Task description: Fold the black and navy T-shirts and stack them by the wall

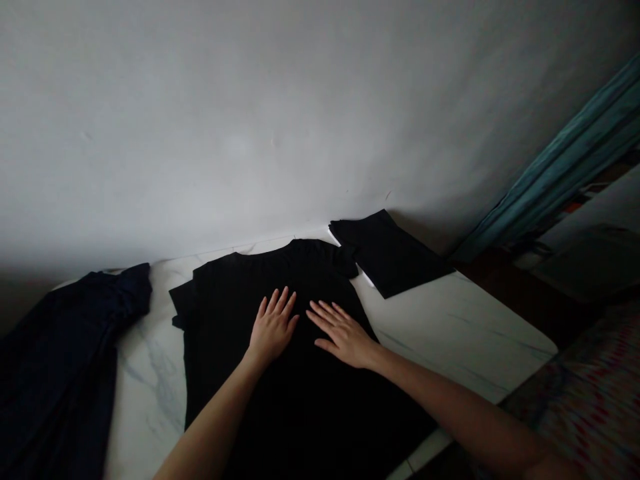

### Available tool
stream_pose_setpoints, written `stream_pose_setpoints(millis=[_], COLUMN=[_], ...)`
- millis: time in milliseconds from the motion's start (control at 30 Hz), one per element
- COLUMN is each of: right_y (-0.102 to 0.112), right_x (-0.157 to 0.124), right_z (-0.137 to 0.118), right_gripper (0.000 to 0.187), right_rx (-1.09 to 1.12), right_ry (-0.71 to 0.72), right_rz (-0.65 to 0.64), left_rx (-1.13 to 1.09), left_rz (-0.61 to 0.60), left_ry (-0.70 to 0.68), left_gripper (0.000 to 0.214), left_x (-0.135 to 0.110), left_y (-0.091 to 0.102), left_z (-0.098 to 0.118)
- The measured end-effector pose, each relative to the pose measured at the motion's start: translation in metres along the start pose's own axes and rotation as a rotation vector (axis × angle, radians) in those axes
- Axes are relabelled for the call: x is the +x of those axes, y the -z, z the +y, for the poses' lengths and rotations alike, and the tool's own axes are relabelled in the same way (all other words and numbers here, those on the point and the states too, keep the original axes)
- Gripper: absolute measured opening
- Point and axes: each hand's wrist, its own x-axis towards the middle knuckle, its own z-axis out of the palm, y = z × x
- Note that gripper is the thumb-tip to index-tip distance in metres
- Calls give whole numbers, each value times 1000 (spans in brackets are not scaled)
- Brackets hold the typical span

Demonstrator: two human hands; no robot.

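Note:
A black T-shirt (300, 393) lies spread flat on a white marble-patterned table (450, 327), its collar toward the wall. My left hand (273, 327) rests palm down on the shirt's chest, fingers stretched out and slightly apart. My right hand (340, 333) lies flat beside it, fingers pointing up and to the left, also open. Both hands press on the cloth near its middle and hold nothing. The two hands almost touch.
A folded black garment (390, 257) sits at the table's far right corner by the grey wall. A dark blue garment (65, 360) lies heaped at the left. A teal curtain (565, 167) hangs at the right, with patterned fabric (590, 400) below it.

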Motion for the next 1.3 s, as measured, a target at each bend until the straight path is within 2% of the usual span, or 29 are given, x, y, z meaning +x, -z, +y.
stream_pose_setpoints(millis=[167, 267, 333, 400, 500, 600, 667, 733, 800, 867, 933, 1000, 1100, 1200, 1300], right_y=[2, 6, 9, 10, 10, 14, 18, 20, 18, 10, 2, -5, -6, -1, -1], right_x=[-11, 5, 31, 64, 116, 156, 175, 189, 199, 206, 211, 216, 228, 243, 257], right_z=[45, 47, 40, 34, 44, 73, 90, 96, 89, 73, 58, 50, 51, 51, 33], right_gripper=[64, 68, 63, 56, 50, 52, 54, 57, 59, 58, 55, 53, 52, 51, 56], right_rx=[-77, -102, -56, 32, 81, 4, -60, -117, -122, -61, 5, 18, -29, -86, -64], right_ry=[-261, -299, -175, 4, 143, 111, 3, -127, -126, 51, 260, 351, 316, 181, 79], right_rz=[61, 103, 93, 16, -90, -131, -143, -100, -40, -49, -118, -162, -164, -113, -27], left_rx=[11, 14, 14, 12, 8, 10, 9, 4, -2, -8, -20, -38, -68, -88, -127], left_rz=[-23, -21, -10, 7, 34, 33, 28, 32, 33, 26, 17, 11, 6, 15, 6], left_ry=[21, 23, 21, 17, 11, 7, 4, 2, 5, 7, 13, 26, 43, 42, 47], left_gripper=[53, 54, 54, 53, 52, 54, 55, 55, 56, 55, 55, 55, 55, 56, 57], left_x=[0, 0, -1, -1, -2, -2, -3, -3, -3, -3, -2, -2, -3, -5, -5], left_y=[0, -2, -4, -6, -9, -11, -11, -12, -13, -13, -12, -11, -9, -9, -8], left_z=[2, 2, 2, 1, 0, 0, -1, -2, -2, -2, -1, -1, 0, 0, 2])
